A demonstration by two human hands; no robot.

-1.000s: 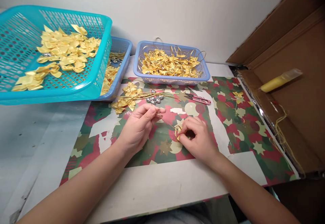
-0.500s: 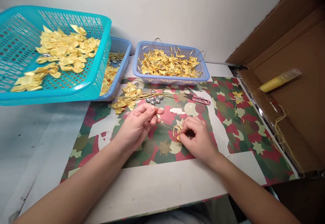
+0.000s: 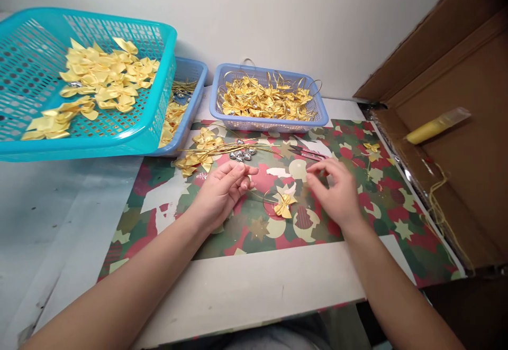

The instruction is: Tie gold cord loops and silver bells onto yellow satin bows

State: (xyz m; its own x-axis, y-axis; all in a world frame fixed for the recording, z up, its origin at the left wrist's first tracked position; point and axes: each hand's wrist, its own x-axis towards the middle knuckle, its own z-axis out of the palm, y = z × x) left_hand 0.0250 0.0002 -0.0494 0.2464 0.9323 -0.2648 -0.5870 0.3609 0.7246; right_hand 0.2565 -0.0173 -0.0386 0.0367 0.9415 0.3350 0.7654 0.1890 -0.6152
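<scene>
My right hand (image 3: 335, 191) is loose, fingers spread, hovering just right of the little yellow bow (image 3: 284, 206) without touching it. The bow lies flat on the wrapping paper (image 3: 381, 202) between my hands. My left hand (image 3: 224, 189) has thumb and fingertips pinched together, can't tell on what. The snips (image 3: 302, 152) sit just past my right fingers.

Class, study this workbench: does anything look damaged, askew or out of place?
The patterned paper mat is damaged: its print is torn away in white patches, notably beside the left hand. The teal basket sits askew, tilted with one edge propped on a blue basket beneath.
</scene>
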